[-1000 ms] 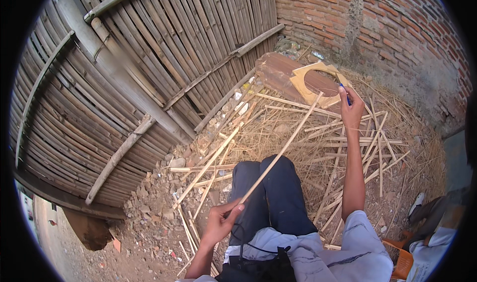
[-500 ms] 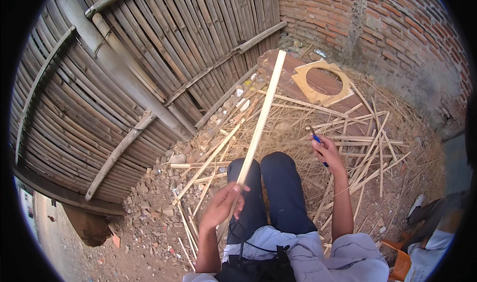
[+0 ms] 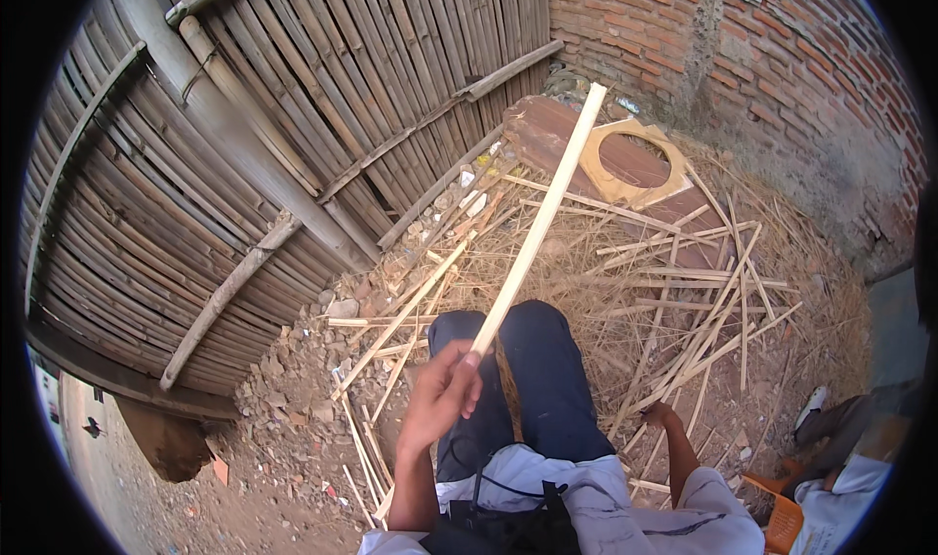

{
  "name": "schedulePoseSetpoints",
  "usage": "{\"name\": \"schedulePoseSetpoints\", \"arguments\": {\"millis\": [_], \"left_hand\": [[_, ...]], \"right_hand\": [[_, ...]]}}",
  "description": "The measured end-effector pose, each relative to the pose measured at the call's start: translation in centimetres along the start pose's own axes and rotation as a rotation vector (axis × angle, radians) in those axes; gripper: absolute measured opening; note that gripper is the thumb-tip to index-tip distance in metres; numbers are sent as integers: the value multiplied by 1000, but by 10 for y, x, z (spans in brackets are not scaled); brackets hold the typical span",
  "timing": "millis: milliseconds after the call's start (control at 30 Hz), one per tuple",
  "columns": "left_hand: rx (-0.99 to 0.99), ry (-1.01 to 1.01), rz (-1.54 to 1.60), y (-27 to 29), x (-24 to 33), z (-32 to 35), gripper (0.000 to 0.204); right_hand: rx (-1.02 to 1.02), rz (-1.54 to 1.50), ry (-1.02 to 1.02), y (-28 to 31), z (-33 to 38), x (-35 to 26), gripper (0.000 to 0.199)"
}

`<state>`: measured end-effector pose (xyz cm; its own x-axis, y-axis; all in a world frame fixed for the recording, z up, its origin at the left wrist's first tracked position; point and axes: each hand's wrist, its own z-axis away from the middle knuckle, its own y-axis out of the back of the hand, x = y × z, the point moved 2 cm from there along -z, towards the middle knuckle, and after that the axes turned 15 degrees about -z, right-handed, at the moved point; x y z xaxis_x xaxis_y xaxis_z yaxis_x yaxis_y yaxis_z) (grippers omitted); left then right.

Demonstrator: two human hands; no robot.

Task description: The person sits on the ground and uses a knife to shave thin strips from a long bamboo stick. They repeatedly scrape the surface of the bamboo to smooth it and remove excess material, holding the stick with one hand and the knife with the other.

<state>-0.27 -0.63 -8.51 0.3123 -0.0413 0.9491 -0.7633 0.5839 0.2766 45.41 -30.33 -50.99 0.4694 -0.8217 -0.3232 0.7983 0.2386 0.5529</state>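
Note:
A long, pale strip of split bamboo (image 3: 544, 220) slants up and away from my left hand (image 3: 442, 392). The fingers and thumb of that hand are closed round its lower end, above my left knee. My right hand (image 3: 663, 416) is low beside my right leg, close to the ground and the ends of several loose strips (image 3: 723, 355). Its fingers look curled. What they hold, if anything, is hidden, and the blue-handled knife seen earlier does not show now.
A brown board (image 3: 535, 137) and a pale yellowish panel with a round hole (image 3: 592, 169) lie ahead on straw and shavings (image 3: 562, 267). A bamboo fence (image 3: 391, 76) stands left, a brick wall (image 3: 645, 27) at the back. At lower right are an orange chair (image 3: 782, 516) and another person's leg (image 3: 831, 428).
My right hand has dropped down and back towards me, and the blue-handled knife has gone from sight. The bamboo strip's far end has swung right, still in my left hand.

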Motion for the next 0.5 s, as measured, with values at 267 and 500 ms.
{"name": "schedulePoseSetpoints", "arguments": {"millis": [267, 500], "left_hand": [[-75, -2, -55, -18, 28, -10, 26], [74, -116, -291, -29, 36, -5, 28]], "right_hand": [[621, -883, 302, -27, 27, -50, 45], [617, -1099, 850, 102, 171, -295, 40]]}}
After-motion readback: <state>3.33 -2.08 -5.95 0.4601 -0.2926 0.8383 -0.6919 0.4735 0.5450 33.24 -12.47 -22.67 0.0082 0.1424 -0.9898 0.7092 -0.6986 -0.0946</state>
